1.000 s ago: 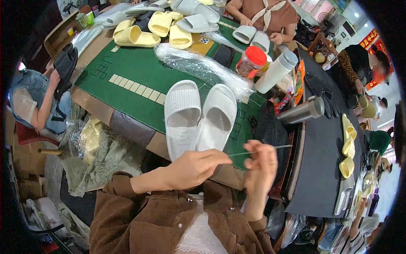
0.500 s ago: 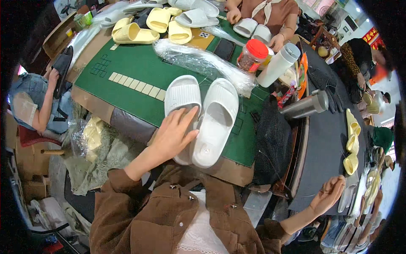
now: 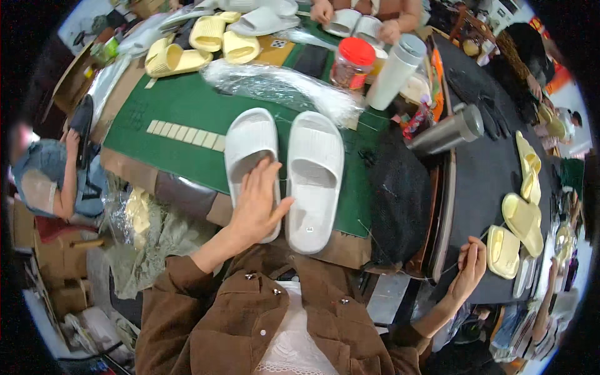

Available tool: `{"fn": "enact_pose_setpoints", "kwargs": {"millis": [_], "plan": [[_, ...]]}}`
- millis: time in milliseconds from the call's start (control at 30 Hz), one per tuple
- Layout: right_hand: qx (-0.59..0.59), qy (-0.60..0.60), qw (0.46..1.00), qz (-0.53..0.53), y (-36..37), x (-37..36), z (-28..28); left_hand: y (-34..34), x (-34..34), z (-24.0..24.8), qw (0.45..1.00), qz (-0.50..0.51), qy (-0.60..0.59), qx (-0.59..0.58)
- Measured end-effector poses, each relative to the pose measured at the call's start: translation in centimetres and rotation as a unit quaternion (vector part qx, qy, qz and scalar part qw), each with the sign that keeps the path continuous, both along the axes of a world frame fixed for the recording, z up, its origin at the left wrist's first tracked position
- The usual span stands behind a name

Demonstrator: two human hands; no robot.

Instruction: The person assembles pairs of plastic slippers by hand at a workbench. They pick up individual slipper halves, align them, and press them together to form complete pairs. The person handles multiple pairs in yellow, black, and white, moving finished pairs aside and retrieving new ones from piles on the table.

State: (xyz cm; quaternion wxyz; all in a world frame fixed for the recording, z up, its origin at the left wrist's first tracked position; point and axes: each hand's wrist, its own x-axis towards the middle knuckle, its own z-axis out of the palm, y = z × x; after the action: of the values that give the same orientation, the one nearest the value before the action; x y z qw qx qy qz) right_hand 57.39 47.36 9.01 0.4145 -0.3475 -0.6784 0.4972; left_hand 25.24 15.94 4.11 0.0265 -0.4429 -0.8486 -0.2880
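Two white slide slippers lie side by side before me on a green table mat [image 3: 187, 159], toes pointing away. My left hand [image 3: 255, 203] rests on the left slipper [image 3: 251, 132], fingers stretched out over its footbed, thumb near the right slipper [image 3: 312, 206]. A narrow gap separates the two. Off to the right, past the mat, my right hand [image 3: 470, 270] is raised with its fingers curled in. A thin line runs close to those fingers; whether they hold it, or anything else, I cannot make out.
Yellow slippers [image 3: 178, 59] lie at the far left, others [image 3: 522, 222] on the dark right-hand table. Beyond my pair are clear plastic bags [image 3: 281, 87], a red-lidded jar [image 3: 351, 62], a white bottle [image 3: 397, 72] and a steel tumbler [image 3: 447, 129]. Co-workers sit left and opposite.
The two slippers now stand straighter and farther apart; the left one has shifted left under my left hand. My right hand has moved left and up. More yellow slippers show on the right.
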Motion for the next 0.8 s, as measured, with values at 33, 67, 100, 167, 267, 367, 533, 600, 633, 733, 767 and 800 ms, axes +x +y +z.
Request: {"fn": "enact_pose_setpoints", "kwargs": {"millis": [33, 67, 100, 167, 267, 367, 533, 600, 633, 733, 767, 800], "plan": [[0.017, -0.004, 1.0, -0.002, -0.5, -0.5, 0.3, 0.6, -0.1, 0.3, 0.999, -0.007, -0.024, 0.022], [0.014, -0.013, 1.0, -0.008, -0.7, -0.6, 0.3, 1.1, 0.0, 0.3, 0.999, -0.007, -0.035, 0.016], [0.013, -0.022, 1.0, -0.015, -0.8, -0.6, 0.4, 1.9, 0.0, 0.3, 0.999, -0.009, -0.044, 0.011], [0.017, -0.02, 0.999, -0.019, -0.9, -0.3, 0.4, 2.9, 0.0, 0.0, 0.999, 0.001, -0.049, -0.011], [-0.009, -0.029, 0.998, -0.048, -0.9, -0.2, 0.6, 3.5, 0.1, -1.3, 1.0, -0.007, 0.0, -0.019], [-0.043, -0.036, 0.997, -0.056, -1.9, -1.7, 2.4, 2.5, 0.1, -1.3, 0.998, 0.015, -0.03, -0.061], [-0.065, 0.033, 0.996, -0.043, -1.2, -0.8, 1.5, 1.6, -0.7, -3.9, 0.999, 0.0, -0.01, -0.04], [-0.081, 0.058, 0.994, -0.045, -0.9, -0.5, 1.4, 1.4, -0.8, -3.4, 1.0, -0.005, 0.007, -0.029], [-0.085, 0.072, 0.993, -0.047, -0.9, -0.5, 1.4, 1.2, -0.9, -3.3, 1.0, -0.005, -0.004, -0.016], [-0.085, 0.106, 0.99, -0.039, -0.9, -0.2, 1.3, 0.8, -1.4, -3.5, 1.0, -0.021, -0.009, 0.021], [-0.087, 0.124, 0.987, -0.044, -0.9, -0.1, 1.2, 0.8, -1.6, -3.4, 0.999, -0.02, -0.01, -0.026], [-0.088, 0.143, 0.985, -0.046, -0.9, -0.3, 1.2, 0.6, -1.8, -3.0, 0.997, -0.015, -0.011, -0.073]]}}
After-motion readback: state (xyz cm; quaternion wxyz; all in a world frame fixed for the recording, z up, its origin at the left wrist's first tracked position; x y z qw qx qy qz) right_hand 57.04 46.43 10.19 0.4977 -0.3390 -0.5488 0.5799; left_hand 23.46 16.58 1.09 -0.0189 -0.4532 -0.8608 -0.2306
